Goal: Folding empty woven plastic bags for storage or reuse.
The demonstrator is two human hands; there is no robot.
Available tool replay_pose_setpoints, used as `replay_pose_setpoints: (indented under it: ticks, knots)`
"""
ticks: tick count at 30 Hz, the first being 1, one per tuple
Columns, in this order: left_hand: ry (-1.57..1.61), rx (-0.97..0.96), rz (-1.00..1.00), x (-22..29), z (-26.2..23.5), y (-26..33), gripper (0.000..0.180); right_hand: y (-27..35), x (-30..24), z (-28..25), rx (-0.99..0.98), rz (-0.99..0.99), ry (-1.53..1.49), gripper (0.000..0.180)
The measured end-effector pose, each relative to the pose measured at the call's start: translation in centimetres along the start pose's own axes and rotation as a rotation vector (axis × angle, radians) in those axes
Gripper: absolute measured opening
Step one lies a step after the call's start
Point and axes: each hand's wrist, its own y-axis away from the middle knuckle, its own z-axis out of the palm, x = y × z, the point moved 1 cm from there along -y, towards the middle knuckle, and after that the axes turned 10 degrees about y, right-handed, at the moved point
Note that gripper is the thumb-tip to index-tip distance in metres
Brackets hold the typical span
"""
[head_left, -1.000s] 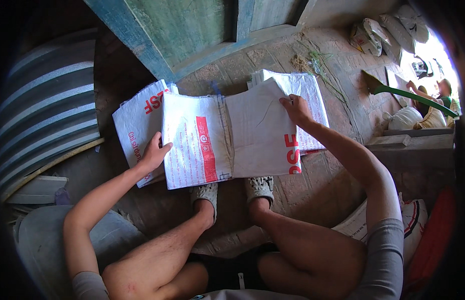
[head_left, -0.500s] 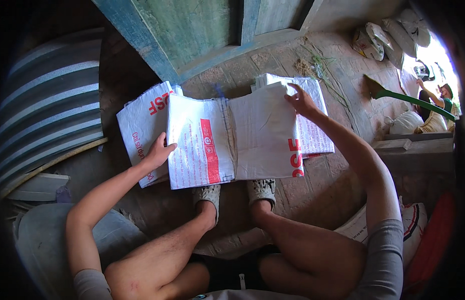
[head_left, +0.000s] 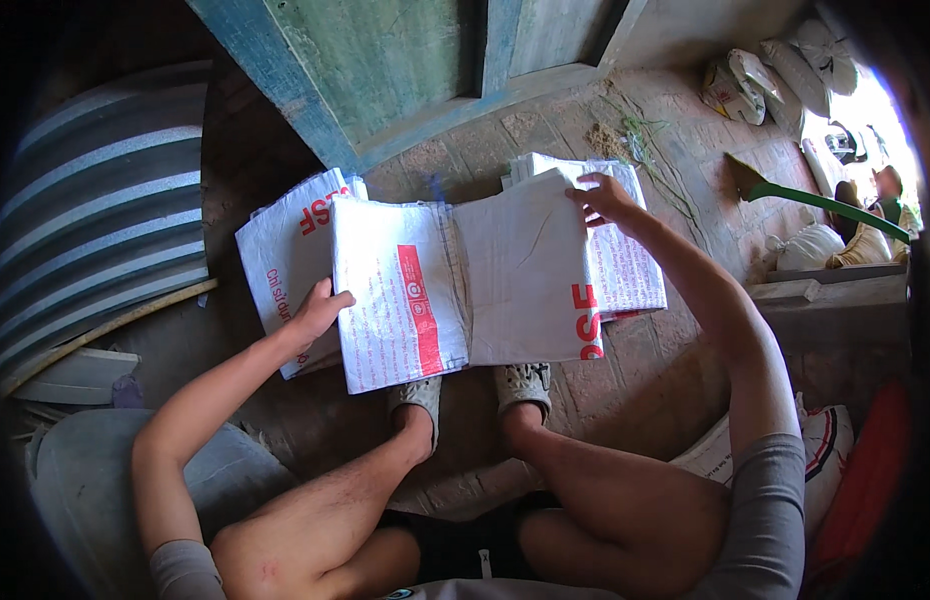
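A folded white woven plastic sack (head_left: 520, 270) with red print is held spread between my two hands above the brick floor. My left hand (head_left: 320, 312) pinches its left edge, thumb on top, fingers partly hidden. At its upper right edge, my right hand (head_left: 605, 203) grips it between thumb and fingers. A pile of similar white sacks (head_left: 275, 245) lies under and beyond my left hand. Another pile of white sacks (head_left: 630, 265) rests below my right hand, partly covered by the held sack. The held sack's lower edge hangs over the tips of my clogs (head_left: 417, 398).
A blue-green wooden door (head_left: 405, 70) stands ahead. Corrugated sheet metal (head_left: 115, 200) and a stick are at left. To the right lie a green-handled tool (head_left: 815, 197), filled bags (head_left: 775, 80) and a grey box-like block (head_left: 835, 310). Another person (head_left: 865, 210) is at the far right.
The left part of the held sack has tilted, its lower left corner dropping slightly towards me. Both hands keep their hold. The person at the far right has shifted posture.
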Motion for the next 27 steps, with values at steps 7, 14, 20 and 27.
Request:
replay_pose_setpoints:
  ticks: [7,14,20,27]
  knots:
    - [0.029,-0.063,-0.063,-0.4,-1.0,-0.4,0.041,5.2,3.8,2.5,-0.417,0.180,-0.017,0.058]
    - [0.208,-0.028,-0.146,-1.7,-1.3,0.8,0.040,11.3,3.6,4.0,-0.373,0.163,0.049,0.053]
    - [0.310,-0.107,-0.116,-0.5,1.5,1.8,0.040,12.4,0.2,5.1,-0.219,0.065,-0.028,0.043]
    - [0.417,-0.247,-0.103,8.2,9.0,6.2,0.042,18.1,-9.4,9.7,-0.375,-0.247,-0.234,0.026]
